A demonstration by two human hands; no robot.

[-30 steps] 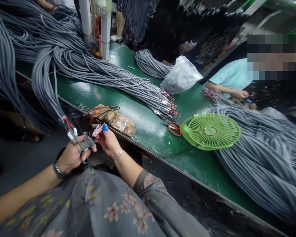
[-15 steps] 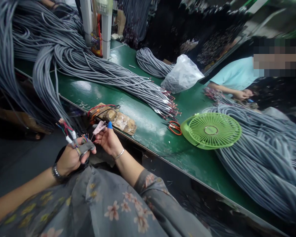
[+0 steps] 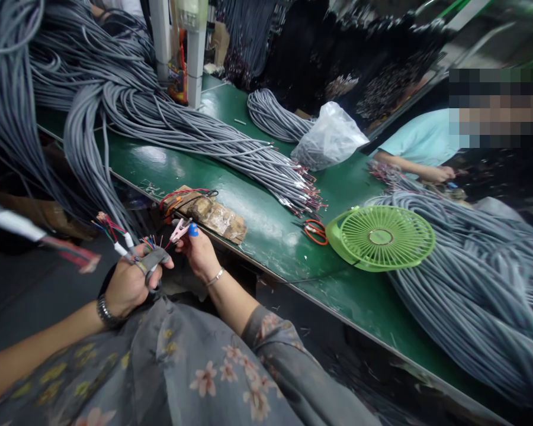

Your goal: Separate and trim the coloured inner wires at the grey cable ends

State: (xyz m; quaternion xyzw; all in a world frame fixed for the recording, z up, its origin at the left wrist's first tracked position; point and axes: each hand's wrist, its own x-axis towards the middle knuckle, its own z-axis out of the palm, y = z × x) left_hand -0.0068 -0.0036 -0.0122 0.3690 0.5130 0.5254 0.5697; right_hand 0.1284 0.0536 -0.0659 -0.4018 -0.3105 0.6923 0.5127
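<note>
My left hand [image 3: 131, 283] is closed around a grey cable whose thin coloured wires [image 3: 151, 241] fan out above the fingers. A grey wrapping [image 3: 155, 259] covers one of its fingers. Close beside it, my right hand [image 3: 199, 255] pinches a small pale pink clip-like tool [image 3: 180, 231] whose tip points at the wires. A blue cover [image 3: 193, 229] sits on that hand's thumb. Two white-sleeved cable ends [image 3: 123, 244] with red and green wires rise just behind my left hand. Another cable end [image 3: 71, 253], blurred, hangs at the far left.
Bundles of grey cable [image 3: 195, 133] lie across the green table [image 3: 266, 222]. Against its near edge is a taped wooden block [image 3: 217, 218]. Orange-handled scissors [image 3: 315, 231] lie beside a green fan [image 3: 381, 238]. A plastic bag [image 3: 331, 136] and a co-worker [image 3: 420, 142] are farther back.
The pink tool has turned in my right hand and shows its forked shape. A blurred cable end has come in from the left. My left hand keeps its hold on the cable.
</note>
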